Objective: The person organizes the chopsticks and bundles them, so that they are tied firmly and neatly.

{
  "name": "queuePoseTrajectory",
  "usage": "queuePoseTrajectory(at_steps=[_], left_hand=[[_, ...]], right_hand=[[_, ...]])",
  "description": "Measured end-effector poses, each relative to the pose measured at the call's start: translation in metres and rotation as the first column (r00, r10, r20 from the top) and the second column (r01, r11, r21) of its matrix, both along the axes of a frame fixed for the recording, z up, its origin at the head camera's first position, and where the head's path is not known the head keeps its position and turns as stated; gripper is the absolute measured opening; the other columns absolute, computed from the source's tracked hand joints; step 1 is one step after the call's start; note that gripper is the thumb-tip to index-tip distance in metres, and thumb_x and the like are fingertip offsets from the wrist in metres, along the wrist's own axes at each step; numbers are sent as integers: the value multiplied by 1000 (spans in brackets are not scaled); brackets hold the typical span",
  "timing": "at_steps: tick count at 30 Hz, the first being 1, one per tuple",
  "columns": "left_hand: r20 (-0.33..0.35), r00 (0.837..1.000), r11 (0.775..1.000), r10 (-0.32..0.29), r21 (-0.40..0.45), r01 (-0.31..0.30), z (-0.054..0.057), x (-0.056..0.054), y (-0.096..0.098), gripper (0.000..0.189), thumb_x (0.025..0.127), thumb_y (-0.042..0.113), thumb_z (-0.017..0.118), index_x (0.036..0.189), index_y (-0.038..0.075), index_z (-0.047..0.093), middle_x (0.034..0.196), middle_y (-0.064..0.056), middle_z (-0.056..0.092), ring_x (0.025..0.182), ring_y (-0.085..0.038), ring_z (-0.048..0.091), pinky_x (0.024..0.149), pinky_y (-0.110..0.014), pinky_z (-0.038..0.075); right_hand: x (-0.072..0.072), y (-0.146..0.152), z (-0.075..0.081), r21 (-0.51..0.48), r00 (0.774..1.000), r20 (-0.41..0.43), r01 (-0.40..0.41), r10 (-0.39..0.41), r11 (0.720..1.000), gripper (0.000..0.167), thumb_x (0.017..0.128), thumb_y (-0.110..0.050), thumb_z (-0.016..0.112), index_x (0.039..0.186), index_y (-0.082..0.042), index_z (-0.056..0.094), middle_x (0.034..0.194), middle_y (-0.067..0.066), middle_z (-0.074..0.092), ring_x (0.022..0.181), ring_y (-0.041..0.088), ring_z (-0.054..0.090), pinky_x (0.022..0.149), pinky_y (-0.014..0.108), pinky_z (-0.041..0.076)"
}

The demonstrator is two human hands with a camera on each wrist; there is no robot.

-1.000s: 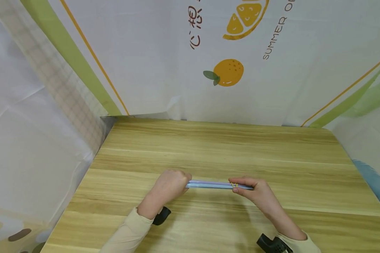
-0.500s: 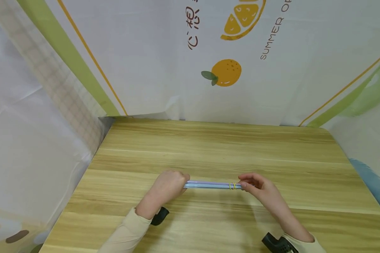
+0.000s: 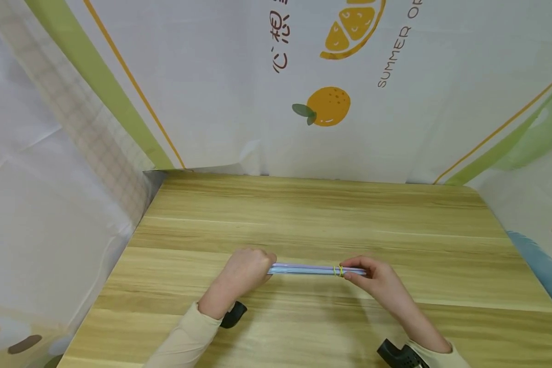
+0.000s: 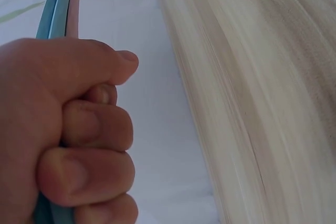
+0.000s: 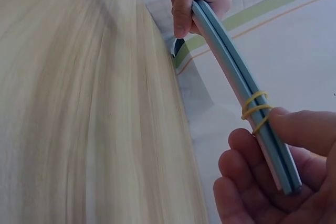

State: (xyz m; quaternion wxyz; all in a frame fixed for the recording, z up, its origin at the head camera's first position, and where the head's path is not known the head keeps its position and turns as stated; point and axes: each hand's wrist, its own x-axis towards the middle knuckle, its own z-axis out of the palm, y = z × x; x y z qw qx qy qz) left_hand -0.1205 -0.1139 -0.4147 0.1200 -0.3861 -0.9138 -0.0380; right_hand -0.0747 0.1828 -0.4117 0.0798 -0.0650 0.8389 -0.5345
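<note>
A bundle of slim blue and pink chopsticks (image 3: 303, 269) is held level over the table. My left hand (image 3: 247, 270) grips its left end in a fist; in the left wrist view the curled fingers (image 4: 97, 127) wrap around the sticks. A yellow rubber band (image 5: 256, 107) circles the bundle several times near its right end. My right hand (image 3: 372, 276) is at that end, thumb and index finger on opposite sides of the sticks, pinching at the band's nearest loop. The other right fingers (image 5: 239, 174) bend loosely below, beside the stick ends.
The wooden table (image 3: 322, 220) extends under and beyond both hands. White cloth with orange prints (image 3: 328, 106) hangs behind its far edge, and more cloth (image 3: 50, 204) hangs at the left side. Black wrist cameras (image 3: 233, 314) are strapped below the hands.
My right hand slid right off the band to the stick ends, then came back left to the band, whose loops now sit closer together. The left hand keeps its grip in place.
</note>
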Motion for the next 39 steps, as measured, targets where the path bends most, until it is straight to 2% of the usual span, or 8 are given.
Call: queuePoseTrajectory(at_steps=[8,14,25,29,32,35,37,39], left_hand=[[-7,1000,1000,5,-3,-5,0,0,2,29,74,13,77,63,15,50,54,8,46,50,-3,30,40,-20,33],[2,1000,1000,10,-12,-10,0,1,4,30,74,13,77,62,16,50,54,9,45,50,-3,30,41,-21,35],[1,1000,999,10,-31,-10,0,2,5,28,74,15,77,63,16,51,55,8,47,50,-3,31,41,-21,35],[-14,1000,999,-3,-45,2,0,3,7,28,75,17,78,63,16,53,55,8,50,50,-2,34,42,-21,36],[-27,1000,999,-9,-50,8,0,3,8,28,75,18,77,63,17,53,55,8,51,49,-2,36,42,-22,37],[-32,999,999,-7,-48,6,0,3,8,28,75,17,78,63,17,52,56,8,52,48,-2,37,42,-22,37],[-31,999,999,-8,-48,7,0,3,8,28,74,17,78,63,17,52,56,8,52,48,-2,37,42,-22,37],[-27,1000,999,-9,-46,8,1,3,8,28,75,17,78,63,16,52,56,8,52,48,-2,37,42,-22,37]], right_hand=[[0,-4,0,13,999,25,22,-22,1000,28,86,-15,70,111,-3,68,102,14,69,78,5,62,66,26,52],[0,-6,2,116,999,-43,25,-20,993,27,84,-18,72,109,-9,71,108,9,70,91,8,63,70,22,50],[-1,-6,2,214,991,-116,-46,72,976,26,82,-14,73,108,-10,72,106,9,71,84,3,63,66,20,50],[-2,-7,4,271,979,-136,-111,152,956,31,82,-16,72,112,-10,71,98,3,70,78,3,60,63,22,49],[-3,-10,6,324,960,-181,-146,213,935,33,82,-18,72,114,-10,70,92,-2,71,72,1,58,82,38,51],[-5,-12,8,340,952,-197,-158,234,927,34,82,-18,71,114,-9,70,93,0,73,74,1,63,99,56,38],[-5,-13,8,346,951,-198,-159,237,925,34,82,-19,71,114,-9,70,96,0,73,76,1,65,100,57,37],[-5,-13,8,345,953,-189,-161,237,925,34,82,-19,71,115,-10,70,96,0,73,77,3,62,91,46,47]])
